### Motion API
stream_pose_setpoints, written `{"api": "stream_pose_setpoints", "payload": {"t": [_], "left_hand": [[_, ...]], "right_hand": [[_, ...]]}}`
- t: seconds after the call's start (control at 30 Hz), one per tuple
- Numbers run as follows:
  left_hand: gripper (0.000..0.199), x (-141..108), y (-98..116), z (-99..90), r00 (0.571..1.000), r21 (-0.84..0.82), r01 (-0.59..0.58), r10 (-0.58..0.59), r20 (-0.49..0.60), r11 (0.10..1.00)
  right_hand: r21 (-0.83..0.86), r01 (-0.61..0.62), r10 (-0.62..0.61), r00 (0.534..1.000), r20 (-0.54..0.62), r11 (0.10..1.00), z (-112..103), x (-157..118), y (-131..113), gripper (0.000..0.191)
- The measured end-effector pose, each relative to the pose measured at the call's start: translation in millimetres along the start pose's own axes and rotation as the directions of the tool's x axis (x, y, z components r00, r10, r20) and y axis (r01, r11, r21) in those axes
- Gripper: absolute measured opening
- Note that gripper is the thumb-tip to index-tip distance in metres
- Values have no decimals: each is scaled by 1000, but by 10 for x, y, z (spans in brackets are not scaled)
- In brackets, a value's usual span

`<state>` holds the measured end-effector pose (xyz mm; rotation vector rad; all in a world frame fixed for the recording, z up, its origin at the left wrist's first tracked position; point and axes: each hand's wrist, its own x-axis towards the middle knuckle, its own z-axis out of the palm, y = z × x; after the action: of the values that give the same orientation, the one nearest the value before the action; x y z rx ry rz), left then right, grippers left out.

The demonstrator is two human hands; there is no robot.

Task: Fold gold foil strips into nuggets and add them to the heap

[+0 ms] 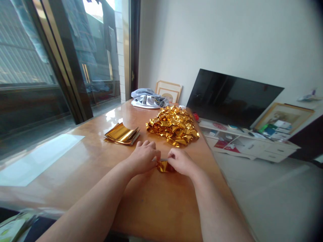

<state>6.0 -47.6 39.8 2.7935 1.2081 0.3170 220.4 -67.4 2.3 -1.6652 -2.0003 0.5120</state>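
A sheet of gold foil paper (165, 166) lies on the wooden table between my two hands, with a pale strip along its far edge. My left hand (145, 155) pinches the left end of this edge, its fingers bent. At the right end, my right hand (179, 160) grips the sheet between thumb and curled fingers. Beyond my left hand is a stack of flat gold sheets (122, 133), slightly curled. A large heap of folded gold foil pieces (174, 126) sits farther back, beyond my right hand.
Folded clothes (147, 99) lie at the table's (156, 208) far end. A white sheet (40, 159) is at the left, near the glass door. Past the table's right edge stand a television (232, 97) and a low white cabinet (252, 144).
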Motion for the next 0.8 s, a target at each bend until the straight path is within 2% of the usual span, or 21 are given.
{"api": "stream_pose_setpoints", "payload": {"t": [0.1, 0.27, 0.5, 0.63, 0.8], "left_hand": [[16, 6, 37, 3, 1000, 18, -28, 28, 7, 999], [19, 31, 79, 71, 994, -19, -88, 89, 57, 996], [20, 42, 107, 81, 993, -76, -86, 92, 77, 993], [18, 42, 123, 60, 993, -63, -95, 99, 62, 994], [20, 57, 113, 72, 996, -48, -91, 91, 10, 995]], "right_hand": [[47, -51, 48, 997, 62, 998, -26, -22, 28, 7], [100, -46, 33, 991, 129, 994, -79, -85, 5, 4], [90, -67, 39, 960, 278, 994, -116, -131, -21, 5], [105, -66, 33, 955, 294, 992, -99, -125, -10, 8], [146, -141, 110, 974, 200, 979, -45, -112, -8, 18]]}}
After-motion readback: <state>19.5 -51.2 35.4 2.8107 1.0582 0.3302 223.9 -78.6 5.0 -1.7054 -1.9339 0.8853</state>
